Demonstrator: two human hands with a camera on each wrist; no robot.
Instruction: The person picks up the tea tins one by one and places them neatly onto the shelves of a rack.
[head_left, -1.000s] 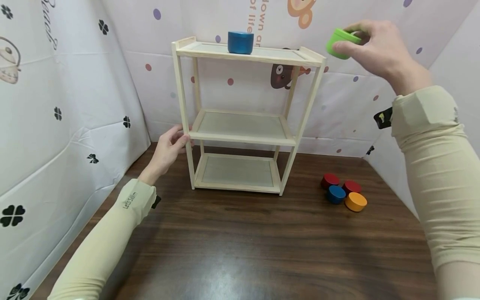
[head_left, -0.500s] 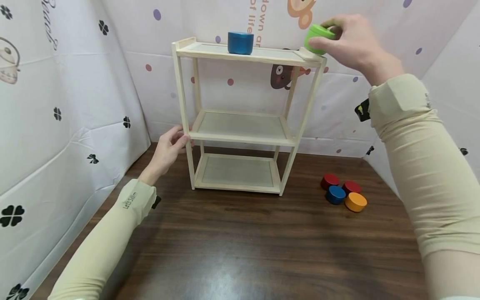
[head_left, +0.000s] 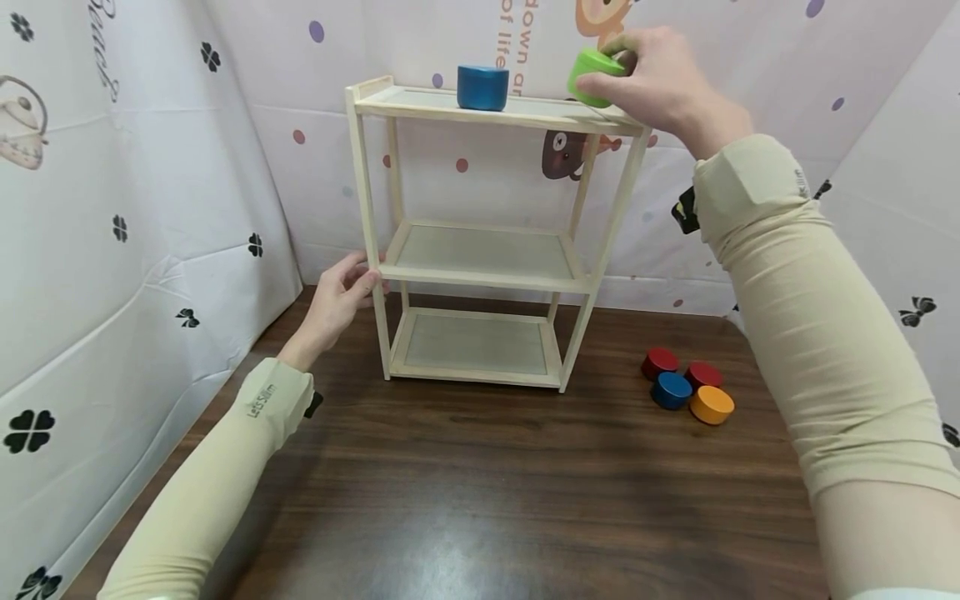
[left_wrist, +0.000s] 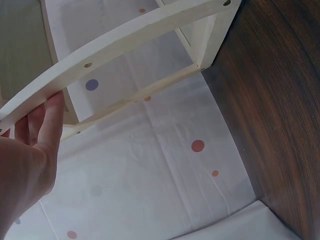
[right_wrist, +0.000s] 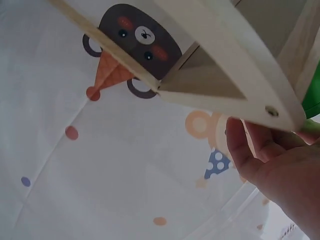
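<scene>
A pale wooden three-tier shelf stands on the dark wooden table. My right hand grips a green round block over the right end of the top tier; a sliver of the green block shows past the shelf rail in the right wrist view. A blue round block sits in the middle of the top tier. My left hand rests against the shelf's front left post at the middle tier, its fingers straight along the rail.
Two red blocks, a blue block and an orange block lie together on the table right of the shelf. Patterned white sheets wall in the left, back and right sides.
My right hand has carried the green block leftward, from right of the shelf to above the top tier's right end. The left hand has stayed on the post.
</scene>
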